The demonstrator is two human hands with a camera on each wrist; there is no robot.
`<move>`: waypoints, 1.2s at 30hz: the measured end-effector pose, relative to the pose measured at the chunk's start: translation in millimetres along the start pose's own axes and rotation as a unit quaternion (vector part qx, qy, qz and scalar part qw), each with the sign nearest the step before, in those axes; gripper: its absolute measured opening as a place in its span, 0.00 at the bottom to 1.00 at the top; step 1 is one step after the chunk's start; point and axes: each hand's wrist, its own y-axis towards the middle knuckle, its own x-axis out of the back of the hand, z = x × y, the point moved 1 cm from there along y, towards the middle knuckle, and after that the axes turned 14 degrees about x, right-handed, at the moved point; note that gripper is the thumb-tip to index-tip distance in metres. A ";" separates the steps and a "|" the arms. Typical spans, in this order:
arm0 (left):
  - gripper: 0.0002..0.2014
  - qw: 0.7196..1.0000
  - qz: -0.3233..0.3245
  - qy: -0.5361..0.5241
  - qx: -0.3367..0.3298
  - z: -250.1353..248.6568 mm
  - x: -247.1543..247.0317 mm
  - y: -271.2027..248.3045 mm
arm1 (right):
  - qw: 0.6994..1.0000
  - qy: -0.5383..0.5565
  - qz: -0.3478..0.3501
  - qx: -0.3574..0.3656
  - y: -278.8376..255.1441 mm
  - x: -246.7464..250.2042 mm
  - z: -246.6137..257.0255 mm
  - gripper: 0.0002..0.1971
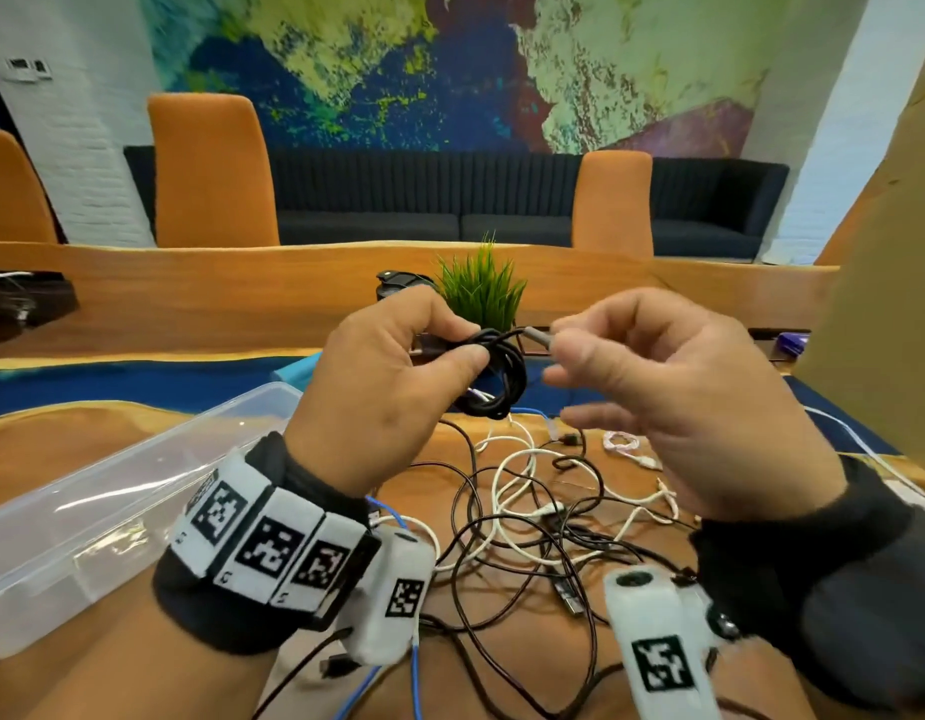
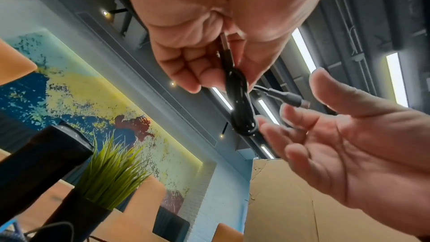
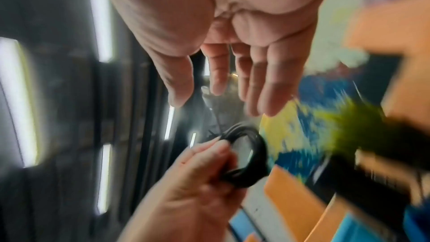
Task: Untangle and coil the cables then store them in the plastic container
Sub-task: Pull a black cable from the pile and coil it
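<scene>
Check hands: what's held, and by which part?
Left hand pinches the coiled black cable at the top of its loops. Right hand is open, fingertips by the free connector end, holding nothing.

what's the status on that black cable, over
Left hand grips coiled black cable. Right hand open beside its loose plug end. Plastic container empty, cable tangle on table.
</scene>
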 end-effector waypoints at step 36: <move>0.08 0.993 0.013 -0.054 -0.108 5.4 -29.9 -17.0 | 0.951 0.221 0.033 -0.212 2.6 -1.3 -34.6 0.17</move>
